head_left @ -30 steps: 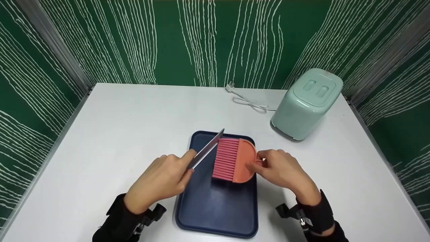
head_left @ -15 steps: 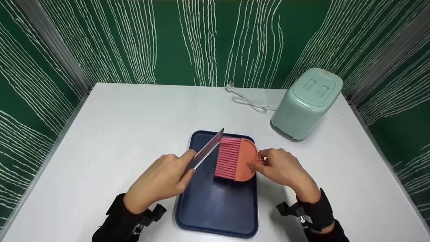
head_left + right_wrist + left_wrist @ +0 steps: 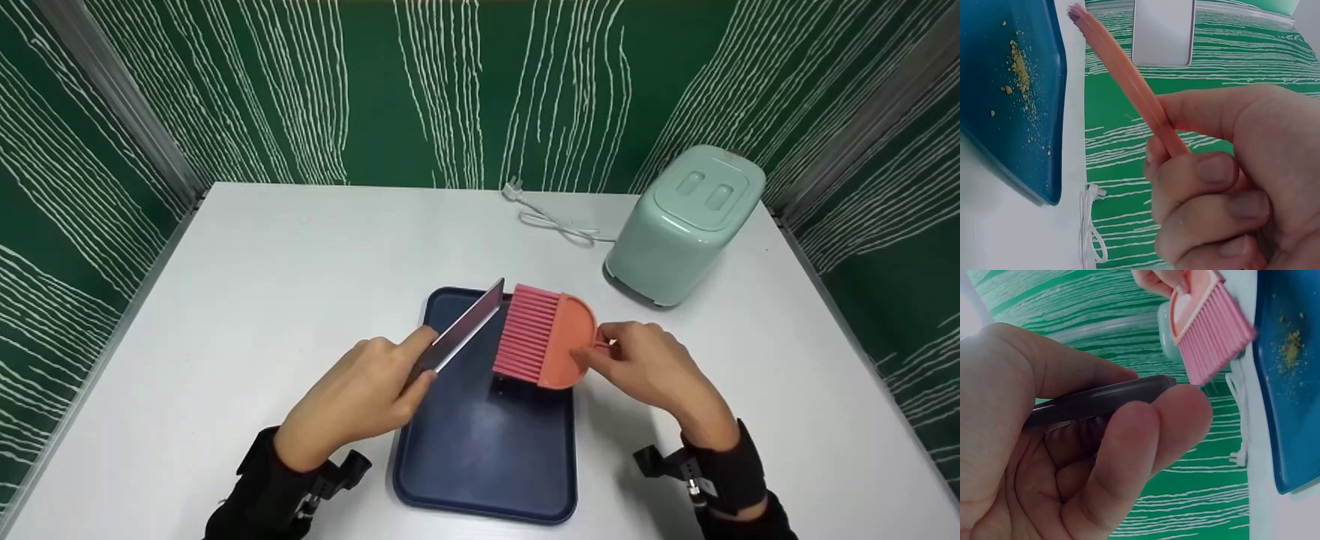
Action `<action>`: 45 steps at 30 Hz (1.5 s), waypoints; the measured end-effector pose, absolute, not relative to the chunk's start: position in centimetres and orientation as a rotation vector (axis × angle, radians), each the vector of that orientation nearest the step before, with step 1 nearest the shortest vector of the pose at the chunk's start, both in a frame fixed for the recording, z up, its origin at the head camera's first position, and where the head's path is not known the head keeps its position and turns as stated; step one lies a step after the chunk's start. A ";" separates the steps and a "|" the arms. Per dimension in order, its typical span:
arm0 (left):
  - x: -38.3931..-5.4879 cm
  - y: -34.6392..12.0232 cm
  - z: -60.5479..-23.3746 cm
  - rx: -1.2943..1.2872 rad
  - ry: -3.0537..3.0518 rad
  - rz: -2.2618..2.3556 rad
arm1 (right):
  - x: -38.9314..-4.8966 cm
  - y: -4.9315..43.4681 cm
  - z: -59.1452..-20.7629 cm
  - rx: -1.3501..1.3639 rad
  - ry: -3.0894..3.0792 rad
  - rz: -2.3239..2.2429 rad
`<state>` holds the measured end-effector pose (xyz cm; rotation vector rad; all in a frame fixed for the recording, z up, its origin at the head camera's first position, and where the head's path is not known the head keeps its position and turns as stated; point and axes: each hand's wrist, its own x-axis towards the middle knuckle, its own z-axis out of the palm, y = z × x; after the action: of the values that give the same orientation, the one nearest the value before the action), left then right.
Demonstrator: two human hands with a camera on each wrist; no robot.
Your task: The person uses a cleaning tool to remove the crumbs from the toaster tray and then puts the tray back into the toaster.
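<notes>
In the head view my left hand (image 3: 352, 401) holds a thin, flat, rectangular metal crumb tray (image 3: 466, 327) on edge, tilted above the navy serving tray (image 3: 487, 465). Its pale, rimmed face shows in the right wrist view. My right hand (image 3: 652, 367) pinches the orange handle of a small brush (image 3: 562, 349) with pink bristles. That brush hovers over the serving tray's upper right, just apart from the crumb tray. Yellowish crumbs (image 3: 1020, 70) lie scattered on the serving tray, best seen in the wrist views; the brush hides that part in the head view.
A mint-green toaster (image 3: 682, 229) stands at the back right of the white table (image 3: 300, 255). Its white cord and plug (image 3: 555, 221) lie to its left. Green walls with white streaks (image 3: 420, 97) enclose the back and sides.
My right hand has lifted the brush up and to the right, away from the crumb tray, and tilted it. The left hand and crumb tray have barely moved.
</notes>
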<state>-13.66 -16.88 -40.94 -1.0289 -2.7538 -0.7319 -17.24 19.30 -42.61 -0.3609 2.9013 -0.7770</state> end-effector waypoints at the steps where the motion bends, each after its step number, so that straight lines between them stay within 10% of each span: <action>1: -13.7 -16.9 -40.9 -1.029 -2.754 -0.743 | -17.2 19.6 -42.6 -0.346 2.900 -0.794; 45: -14.7 -17.5 -41.4 -0.942 -2.654 -0.885 | -8.8 30.1 -49.5 0.312 2.638 -0.716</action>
<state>-14.68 -17.46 -41.40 -0.9416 -2.6537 -0.8848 -8.78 30.08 -49.54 0.3121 2.6382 -0.7155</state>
